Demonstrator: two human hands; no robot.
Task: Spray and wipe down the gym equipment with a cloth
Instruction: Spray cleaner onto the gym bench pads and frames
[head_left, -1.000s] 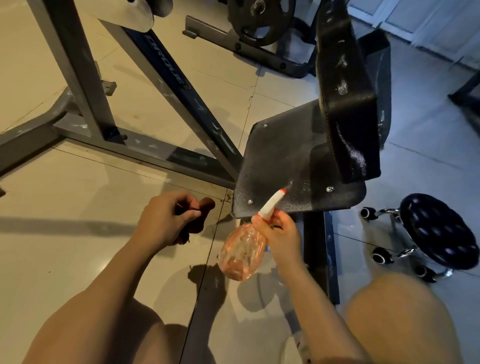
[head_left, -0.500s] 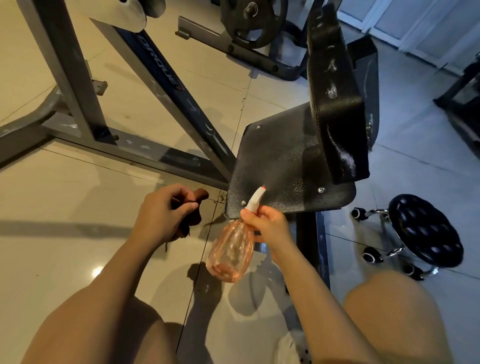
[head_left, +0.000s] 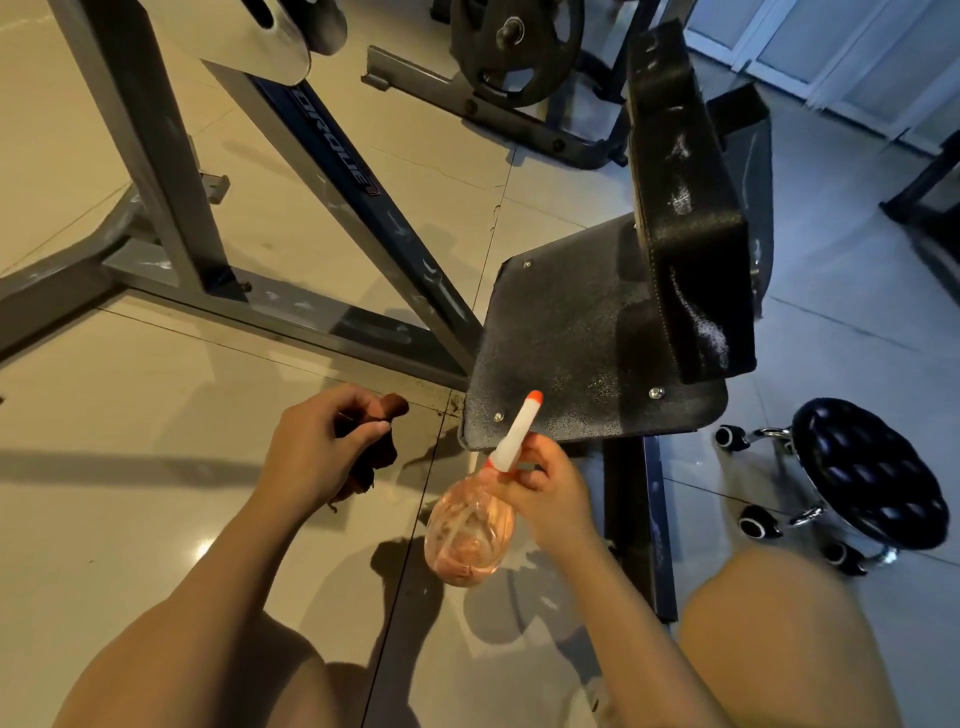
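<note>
Black seat plate (head_left: 571, 338) and upright pad (head_left: 685, 234) speckled with droplets; spraying looks under way, wiping not yet begun. Right hand (head_left: 550, 483) wrapped round neck of pink spray bottle (head_left: 470, 535), white nozzle aimed at plate's near edge, just short of it. Left hand (head_left: 317, 452) clutches bunched dark cloth (head_left: 374, 447) above floor, left of plate's near-left corner.

A gym; steel machine frame (head_left: 332, 182), weight plate (head_left: 514, 47), tiled floor (head_left: 104, 519).
</note>
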